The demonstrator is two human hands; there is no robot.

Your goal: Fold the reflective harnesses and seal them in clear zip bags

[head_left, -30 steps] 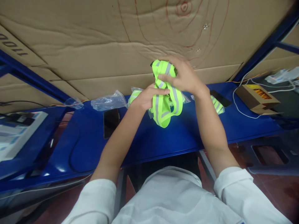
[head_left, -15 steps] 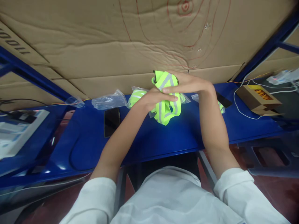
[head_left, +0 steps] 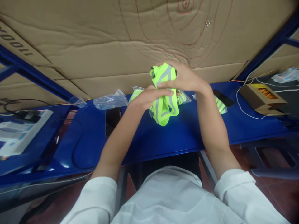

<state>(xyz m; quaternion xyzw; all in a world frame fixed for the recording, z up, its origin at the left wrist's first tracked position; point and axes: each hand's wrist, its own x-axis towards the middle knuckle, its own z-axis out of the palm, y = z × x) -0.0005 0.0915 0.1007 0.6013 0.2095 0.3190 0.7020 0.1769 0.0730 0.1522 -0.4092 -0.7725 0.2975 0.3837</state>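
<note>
A lime-yellow reflective vest, made of bands with silver-grey stripes, is bunched up between my hands above the blue table. My right hand closes around its upper part from the right, thumb in front and the other fingers mostly behind the cloth. Just below, my left hand grips the middle of the bundle from the left, its thumb side lying across the front. Loops of the band hang down under both hands. Behind my left wrist lies a bagged lime vest. Another lime bundle in clear plastic shows beneath my right hand.
On the blue table are a clear plastic bag, a dark phone, a second dark phone and a bagged lime item. An open cardboard box stands right beside a white cable. Cardboard walls the back.
Both hands have shifted slightly, the right one rising a little with the top of the vest. The bunched bands have moved slightly left. Both hands keep their hold.
</note>
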